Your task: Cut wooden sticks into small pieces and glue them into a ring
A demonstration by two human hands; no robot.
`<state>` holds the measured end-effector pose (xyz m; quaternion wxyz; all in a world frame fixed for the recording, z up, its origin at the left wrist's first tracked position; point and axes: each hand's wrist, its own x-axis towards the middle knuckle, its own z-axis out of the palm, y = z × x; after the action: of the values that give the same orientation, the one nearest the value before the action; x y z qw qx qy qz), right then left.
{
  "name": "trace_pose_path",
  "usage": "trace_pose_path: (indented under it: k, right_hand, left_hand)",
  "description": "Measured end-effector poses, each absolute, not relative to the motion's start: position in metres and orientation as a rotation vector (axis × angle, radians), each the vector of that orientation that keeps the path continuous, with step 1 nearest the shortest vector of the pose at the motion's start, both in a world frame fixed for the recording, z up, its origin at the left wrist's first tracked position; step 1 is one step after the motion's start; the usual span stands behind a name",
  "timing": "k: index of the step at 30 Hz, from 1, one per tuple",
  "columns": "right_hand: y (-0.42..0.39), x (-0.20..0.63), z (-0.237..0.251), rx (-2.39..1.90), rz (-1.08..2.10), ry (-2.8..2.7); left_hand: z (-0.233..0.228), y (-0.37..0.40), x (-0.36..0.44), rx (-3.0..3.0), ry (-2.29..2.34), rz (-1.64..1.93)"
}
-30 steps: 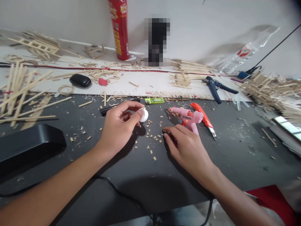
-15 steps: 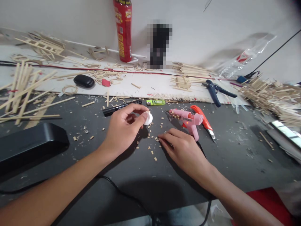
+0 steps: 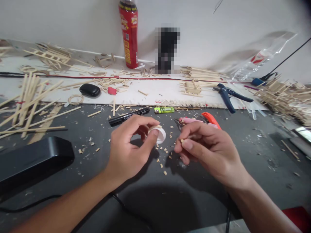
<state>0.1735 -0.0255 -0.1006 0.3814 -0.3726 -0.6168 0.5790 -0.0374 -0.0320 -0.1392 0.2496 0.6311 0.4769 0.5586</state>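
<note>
My left hand is closed on a white bottle cap, pinching its rim between thumb and fingers. A bit of pale wood shows on the cap's edge by my fingertips. Held up to the right of the cap, my right hand pinches a tiny wood piece between thumb and forefinger. Cap and piece are apart. Several small cut wood bits lie on the dark table below. Behind my right hand is a pink glue gun, mostly hidden.
A black marker and a green lighter lie beyond my hands. An orange cutter and blue pliers are to the right. Wood sticks and a dark case occupy the left. A red bottle stands behind.
My right hand has risen from the table with a tiny wood piece in its fingertips. My left hand has turned the cap, so its open side shows more. The view has shifted slightly.
</note>
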Motion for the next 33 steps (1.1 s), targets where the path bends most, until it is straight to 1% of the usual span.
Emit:
trace_pose_path:
  k: [8, 12, 18, 25, 28, 33]
  right_hand:
    - [-0.03, 0.168, -0.116, -0.963, 1.411, -1.233]
    - [-0.031, 0.165, -0.121, -0.996, 1.502, -1.112]
    - [-0.035, 0.159, -0.126, -0.983, 1.726, -0.888]
    - [-0.03, 0.158, -0.13, -0.926, 1.764, -0.916]
    - [-0.028, 0.158, -0.131, -0.929, 1.785, -0.856]
    - [-0.03, 0.158, -0.131, -0.949, 1.996, -0.637]
  left_hand:
    - [-0.142, -0.042, -0.032, 1.981, 1.159, 1.512]
    - [-0.145, -0.045, -0.033, 1.989, 1.169, 1.493]
    - [-0.145, -0.044, -0.034, 2.045, 1.217, 1.465]
    - [-0.143, -0.045, -0.034, 2.089, 1.271, 1.438]
    - [-0.143, -0.043, -0.034, 2.116, 1.283, 1.449]
    - [-0.142, -0.038, -0.033, 2.182, 1.23, 1.561]
